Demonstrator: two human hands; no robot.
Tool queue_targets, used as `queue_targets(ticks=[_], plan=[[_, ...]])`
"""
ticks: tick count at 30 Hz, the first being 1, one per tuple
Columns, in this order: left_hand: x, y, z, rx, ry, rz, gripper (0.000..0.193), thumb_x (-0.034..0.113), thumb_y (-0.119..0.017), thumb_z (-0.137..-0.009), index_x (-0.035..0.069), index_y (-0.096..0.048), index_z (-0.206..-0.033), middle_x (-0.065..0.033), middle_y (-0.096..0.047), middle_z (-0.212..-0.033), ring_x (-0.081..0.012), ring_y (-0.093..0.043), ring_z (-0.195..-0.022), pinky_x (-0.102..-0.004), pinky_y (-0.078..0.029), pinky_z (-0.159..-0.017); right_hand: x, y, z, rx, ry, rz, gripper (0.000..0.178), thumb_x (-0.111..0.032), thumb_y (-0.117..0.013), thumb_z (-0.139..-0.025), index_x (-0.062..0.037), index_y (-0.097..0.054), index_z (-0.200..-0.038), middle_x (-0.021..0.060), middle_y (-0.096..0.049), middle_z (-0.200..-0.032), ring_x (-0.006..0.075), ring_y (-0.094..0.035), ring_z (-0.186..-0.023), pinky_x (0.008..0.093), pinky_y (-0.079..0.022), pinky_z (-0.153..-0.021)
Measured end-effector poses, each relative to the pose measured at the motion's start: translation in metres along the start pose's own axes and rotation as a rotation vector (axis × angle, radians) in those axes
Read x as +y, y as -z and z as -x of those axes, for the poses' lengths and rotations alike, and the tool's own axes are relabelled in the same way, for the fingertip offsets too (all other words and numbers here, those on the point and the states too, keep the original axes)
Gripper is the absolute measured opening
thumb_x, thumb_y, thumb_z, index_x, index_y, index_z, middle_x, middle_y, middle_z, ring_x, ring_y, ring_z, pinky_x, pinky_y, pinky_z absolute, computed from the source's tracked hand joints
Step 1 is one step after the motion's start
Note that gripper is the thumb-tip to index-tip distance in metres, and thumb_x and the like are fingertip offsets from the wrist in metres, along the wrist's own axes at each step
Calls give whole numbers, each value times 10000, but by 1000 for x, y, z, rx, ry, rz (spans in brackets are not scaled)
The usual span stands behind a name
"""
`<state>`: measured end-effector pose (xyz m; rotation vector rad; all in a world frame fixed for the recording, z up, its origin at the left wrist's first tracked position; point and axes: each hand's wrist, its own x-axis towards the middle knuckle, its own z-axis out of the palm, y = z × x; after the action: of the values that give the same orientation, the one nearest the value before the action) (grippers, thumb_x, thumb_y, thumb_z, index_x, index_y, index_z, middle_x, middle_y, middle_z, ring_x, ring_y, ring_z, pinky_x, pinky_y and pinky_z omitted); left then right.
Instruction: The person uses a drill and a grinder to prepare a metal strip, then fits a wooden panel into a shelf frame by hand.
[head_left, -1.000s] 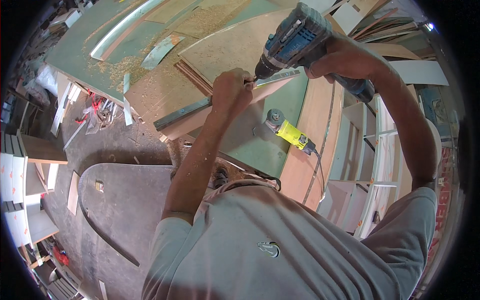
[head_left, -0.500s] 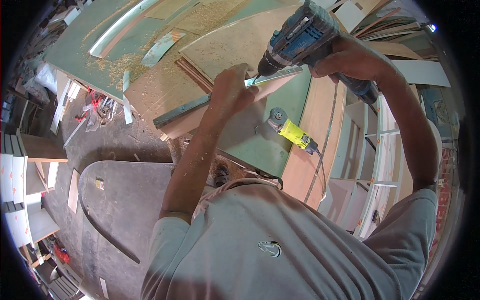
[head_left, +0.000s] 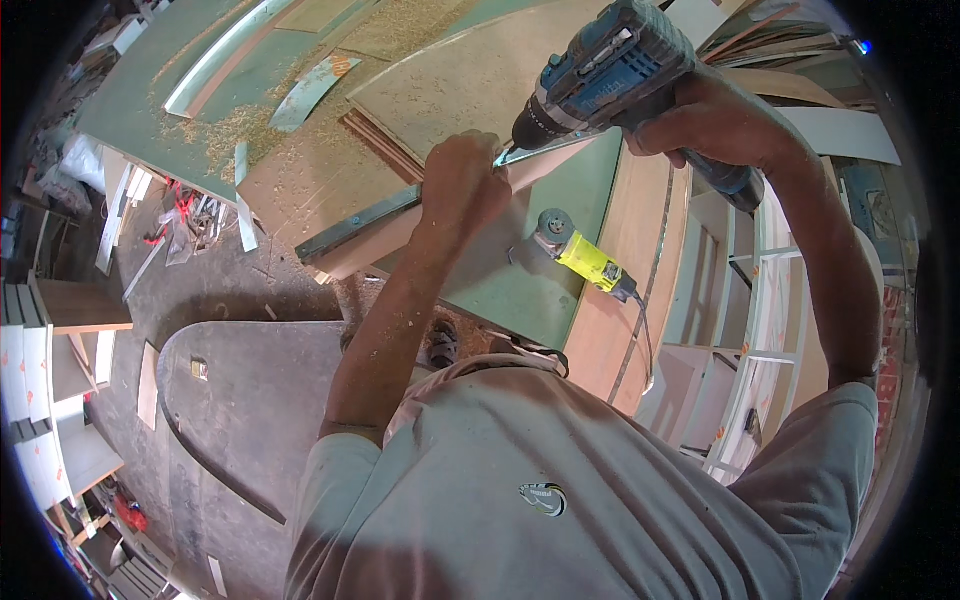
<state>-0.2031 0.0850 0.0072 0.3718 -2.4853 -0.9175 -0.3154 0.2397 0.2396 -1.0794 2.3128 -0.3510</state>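
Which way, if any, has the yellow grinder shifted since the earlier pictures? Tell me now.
No. The grinder lies just as before against the wooden plank, its cord end over it; only the whole view shifts slightly.

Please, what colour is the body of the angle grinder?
The angle grinder's body is bright yellow-green; it shows in the head view.

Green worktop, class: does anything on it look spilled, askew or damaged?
Yes: pale wood shavings lie strewn unevenly across the green worktop, toward the picture's upper left, looking like spilled, unswept waste. Nothing there looks plainly damaged.
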Motion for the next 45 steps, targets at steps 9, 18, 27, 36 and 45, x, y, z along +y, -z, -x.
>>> queue_targets(ticks=[9, 18, 27, 36, 45], plan=[[-3, -3, 1, 28, -17, 30, 150, 125, -721, -740, 35, -720, -860, -190, -690, -853, -394, -670, -850, -477, -519, -759, -5, 0, -1, -21, -58, 94, 273, -189, -742, -775, -23, -709, -990, 36, -669, -783, 100, -579, -584, 274, -487, -550], [-2, -4, 3, 110, -82, 59, 105, 65, -689, -709, -8, -689, -785, -224, -673, -804, -413, -673, -791, -504, -524, -737, -7, -3, -1, -4, -13, 41, 214, -178, -742, -777, -25, -705, -923, 31, -648, -731, 99, -565, -571, 280, -470, -543], [2, 0, 5, 31, -8, 35, 163, 106, -716, -742, 34, -729, -888, -193, -701, -881, -397, -675, -877, -477, -528, -784, -5, -5, -2, 12, -56, 73, 249, -183, -750, -771, -18, -707, -952, 37, -653, -753, 102, -566, -576, 279, -477, -547], [5, -3, 9, 114, -68, 68, 126, 68, -693, -713, -6, -701, -816, -234, -677, -818, -420, -673, -807, -507, -528, -745, 1, -3, -3, -13, -86, 108, 264, -196, -747, -766, -16, -712, -956, 36, -658, -765, 107, -577, -594, 272, -484, -559], [7, -2, 11, 69, -25, 62, 142, 80, -705, -718, 4, -703, -837, -219, -684, -846, -418, -670, -837, -497, -524, -762, -1, -4, -1, -39, -75, 130, 263, -206, -742, -761, -11, -709, -935, 53, -663, -778, 114, -574, -603, 279, -491, -562]])
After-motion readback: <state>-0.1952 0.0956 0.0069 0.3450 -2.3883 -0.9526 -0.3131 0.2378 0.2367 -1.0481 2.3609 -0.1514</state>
